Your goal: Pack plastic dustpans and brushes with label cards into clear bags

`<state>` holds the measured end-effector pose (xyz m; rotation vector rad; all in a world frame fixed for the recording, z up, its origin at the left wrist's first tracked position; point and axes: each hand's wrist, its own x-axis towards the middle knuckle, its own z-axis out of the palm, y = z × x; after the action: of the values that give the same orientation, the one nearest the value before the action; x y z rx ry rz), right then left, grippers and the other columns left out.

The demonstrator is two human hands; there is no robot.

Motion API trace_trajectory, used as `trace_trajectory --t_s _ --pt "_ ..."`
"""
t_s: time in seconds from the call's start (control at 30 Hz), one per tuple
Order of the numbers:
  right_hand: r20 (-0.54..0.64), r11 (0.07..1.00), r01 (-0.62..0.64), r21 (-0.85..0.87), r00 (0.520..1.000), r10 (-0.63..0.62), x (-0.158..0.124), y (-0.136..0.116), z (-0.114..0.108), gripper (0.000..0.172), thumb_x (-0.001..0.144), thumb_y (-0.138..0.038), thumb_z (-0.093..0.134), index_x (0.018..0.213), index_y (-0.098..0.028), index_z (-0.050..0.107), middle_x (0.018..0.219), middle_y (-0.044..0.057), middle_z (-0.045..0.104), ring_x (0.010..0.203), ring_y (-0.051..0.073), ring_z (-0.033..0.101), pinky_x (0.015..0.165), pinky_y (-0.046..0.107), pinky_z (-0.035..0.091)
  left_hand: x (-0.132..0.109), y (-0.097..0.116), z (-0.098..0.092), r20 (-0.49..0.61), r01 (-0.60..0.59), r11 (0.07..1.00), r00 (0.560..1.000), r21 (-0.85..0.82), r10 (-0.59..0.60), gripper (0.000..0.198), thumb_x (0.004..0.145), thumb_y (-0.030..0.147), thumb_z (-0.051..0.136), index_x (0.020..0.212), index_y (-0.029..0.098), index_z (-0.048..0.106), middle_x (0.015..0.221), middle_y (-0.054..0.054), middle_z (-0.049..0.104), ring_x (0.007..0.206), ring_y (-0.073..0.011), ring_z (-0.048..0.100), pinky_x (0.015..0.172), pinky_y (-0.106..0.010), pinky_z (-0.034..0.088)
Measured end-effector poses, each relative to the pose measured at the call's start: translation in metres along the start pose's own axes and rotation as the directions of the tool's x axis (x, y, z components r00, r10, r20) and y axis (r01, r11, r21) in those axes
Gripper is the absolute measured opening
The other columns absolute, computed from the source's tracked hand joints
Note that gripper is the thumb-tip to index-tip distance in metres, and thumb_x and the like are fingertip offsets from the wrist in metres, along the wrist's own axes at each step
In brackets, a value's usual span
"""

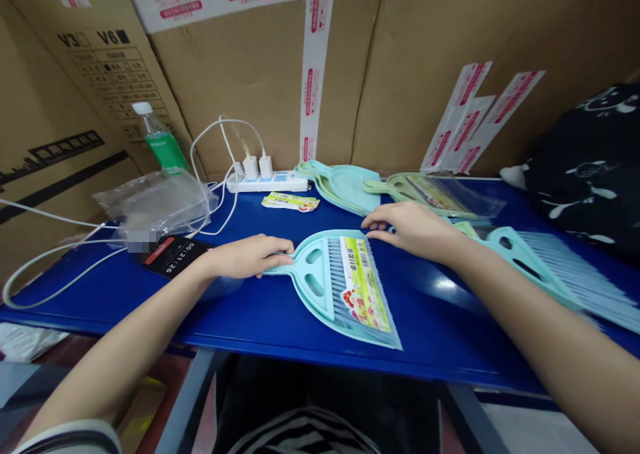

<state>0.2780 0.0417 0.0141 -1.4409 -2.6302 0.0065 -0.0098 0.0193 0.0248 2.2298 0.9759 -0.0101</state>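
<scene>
A light blue dustpan lies on the blue table with a matching hand brush nested in it, handles to the left. Across the grey-blue bristles is a yellow-green label card. My left hand is closed around the stacked handles. At the far right corner of the set, my right hand bends its thumb and fingers together in a pinch. Whatever lies between those fingertips is too small to make out.
Behind are stacked dustpans, a bagged green set, another label card and a power strip. More brushes lie right. At left are a phone, plastic bags, cables and a bottle. Cardboard walls the back.
</scene>
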Motion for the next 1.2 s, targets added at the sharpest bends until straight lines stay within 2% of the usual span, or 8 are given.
trace_trajectory --t_s 0.17,0.47,0.67,0.87,1.07,1.2 --pt "-0.020 0.998 0.051 -0.042 0.998 -0.052 0.000 -0.001 0.001 0.025 0.085 -0.024 0.045 0.078 -0.022 0.068 0.084 0.005 0.074 0.075 0.020 0.065 0.067 0.030 0.046 0.001 -0.001 0.000 -0.001 -0.005 1.000 1.000 -0.006 0.005 0.029 0.091 0.044 0.039 0.076 0.020 0.044 0.064 0.005 0.041 0.052 -0.0094 0.047 0.052 -0.021 0.039" --pt "-0.033 0.997 0.051 -0.049 0.998 -0.053 -0.001 -0.006 0.004 0.020 0.079 -0.021 0.043 0.066 -0.021 0.058 0.068 0.003 0.065 0.061 0.016 0.057 0.058 0.026 0.040 0.001 -0.001 0.000 -0.003 -0.011 1.000 1.000 -0.015 0.011 0.029 0.092 0.043 0.040 0.075 0.020 0.043 0.063 0.005 0.041 0.051 -0.0093 0.046 0.051 -0.021 0.039" --pt "-0.054 0.999 0.032 -0.025 0.998 -0.033 -0.002 -0.013 0.005 0.015 0.075 -0.019 0.044 0.062 -0.022 0.050 0.065 0.001 0.061 0.056 0.014 0.053 0.053 0.025 0.036 0.000 -0.001 0.001 -0.010 -0.004 1.000 1.000 -0.023 0.004 0.030 0.092 0.044 0.040 0.075 0.020 0.044 0.062 0.006 0.040 0.051 -0.0092 0.046 0.051 -0.020 0.039" --pt "-0.010 0.997 -0.035 -0.070 0.999 0.034 -0.001 -0.020 0.001 0.012 0.072 -0.019 0.046 0.060 -0.023 0.046 0.063 0.000 0.059 0.056 0.014 0.052 0.053 0.025 0.034 0.000 -0.001 0.001 -0.010 -0.003 1.000 1.000 -0.015 0.003 0.029 0.092 0.044 0.039 0.076 0.020 0.045 0.063 0.005 0.041 0.052 -0.0092 0.046 0.051 -0.020 0.038" --pt "0.027 0.992 -0.078 -0.101 0.996 0.081 -0.001 -0.017 -0.001 0.012 0.072 -0.017 0.046 0.063 -0.023 0.051 0.066 0.001 0.061 0.061 0.016 0.056 0.054 0.026 0.035 0.000 -0.001 0.001 -0.009 0.003 1.000 1.000 -0.020 -0.003 0.030 0.092 0.045 0.040 0.076 0.020 0.045 0.064 0.005 0.041 0.053 -0.0091 0.046 0.051 -0.020 0.038" --pt "0.021 0.998 -0.056 -0.026 0.998 0.057 -0.001 -0.006 0.003 0.015 0.075 -0.019 0.045 0.076 -0.022 0.060 0.070 0.002 0.064 0.065 0.017 0.059 0.059 0.026 0.041 0.000 -0.001 0.001 -0.010 -0.002 1.000 1.000 -0.021 0.002 0.029 0.092 0.043 0.040 0.075 0.020 0.044 0.063 0.005 0.041 0.052 -0.0095 0.046 0.050 -0.020 0.037"
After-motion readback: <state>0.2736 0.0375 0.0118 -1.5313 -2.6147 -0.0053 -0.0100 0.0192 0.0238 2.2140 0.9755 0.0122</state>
